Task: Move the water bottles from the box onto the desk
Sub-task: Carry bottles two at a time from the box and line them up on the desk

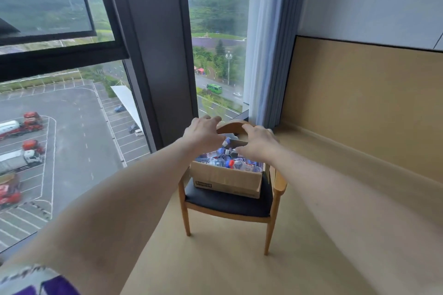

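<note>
Box: the box (227, 178) is sitting on the dark seat of the chair (230, 201), which is standing just left of the desk (359, 158); we are judging it was set there so the bottles have only a short way to go to the right.
Bottles: the bottles (225, 159) are lying jumbled inside the box, blue labels and a red cap (231, 163) showing; none is on the part of the desk we are seeing.
Left hand: our left hand (203, 132) is hovering over the far left of the box with its fingers spread and bent, holding nothing; we are reading it as reaching down for a bottle.
Right hand: our right hand (257, 142) is hanging over the far right of the box, fingers loosely bent and fanned; its thumb is near the bottles, but we cannot tell whether it is touching one, and no bottle is in its hold.
Hidden: both hands are covering the far part of the box, so we cannot count the bottles or say how deep the pile goes.
Cut off: the desk is running out of view to the right and near side.
Blur: the bottles are smeared into one another, so we cannot read labels or tell single bottles apart; the print on the near wall of the box is too small to read.
</note>
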